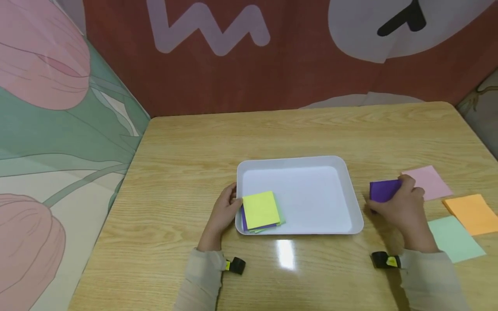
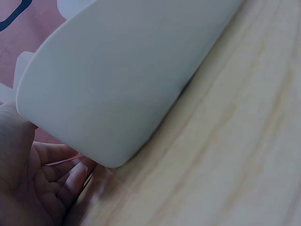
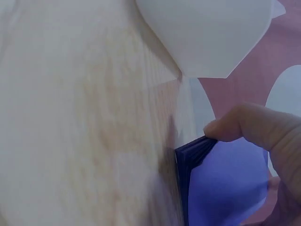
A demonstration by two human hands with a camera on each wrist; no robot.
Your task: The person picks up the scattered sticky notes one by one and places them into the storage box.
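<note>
1. My right hand grips a purple pad of sticky notes, thumb curled over its top sheet and fingers under it. In the right wrist view the thumb tip presses the stacked purple edges, which keeps the sheets from fanning apart.

2. That pad sits just off the right end of the white tray, low over the wooden table; whether it touches the wood I cannot tell.

3. My left hand rests against the tray's left wall with relaxed, nearly straight fingers, clutching nothing. I judge it steadies the tray so it does not slide.

4. Inside the tray, in its near left corner, lies a small stack: a yellow pad on top, with purple and green edges showing beneath it.

5. To my right lie three more pads flat on the table: pink farthest, orange beside it, pale green nearest me, all within easy reach of that hand.
</note>
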